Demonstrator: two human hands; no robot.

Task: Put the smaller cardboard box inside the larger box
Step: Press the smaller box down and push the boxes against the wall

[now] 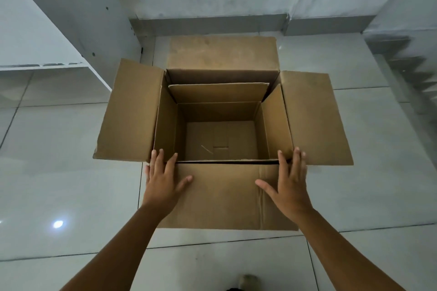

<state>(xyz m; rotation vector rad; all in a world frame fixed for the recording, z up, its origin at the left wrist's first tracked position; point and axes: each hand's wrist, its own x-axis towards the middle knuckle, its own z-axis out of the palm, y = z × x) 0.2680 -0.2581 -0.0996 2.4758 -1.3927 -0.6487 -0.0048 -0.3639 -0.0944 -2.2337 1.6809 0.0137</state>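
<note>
The larger cardboard box (127,111) stands open on the tiled floor with its four flaps spread outward. The smaller cardboard box (220,139) sits inside it, open and empty, its own flaps standing up against the larger box's walls. My left hand (163,179) lies flat on the near flap at the near-left corner, with its fingertips touching the smaller box's left flap. At the near-right corner my right hand (288,182) rests the same way, fingers spread and reaching the right flap. Neither hand grips anything.
A white shelf unit (59,30) stands at the left. A low grey ledge (208,23) runs along the wall behind the box. Stairs (406,61) rise at the right. A foot (248,281) shows at the bottom edge on the glossy tiles.
</note>
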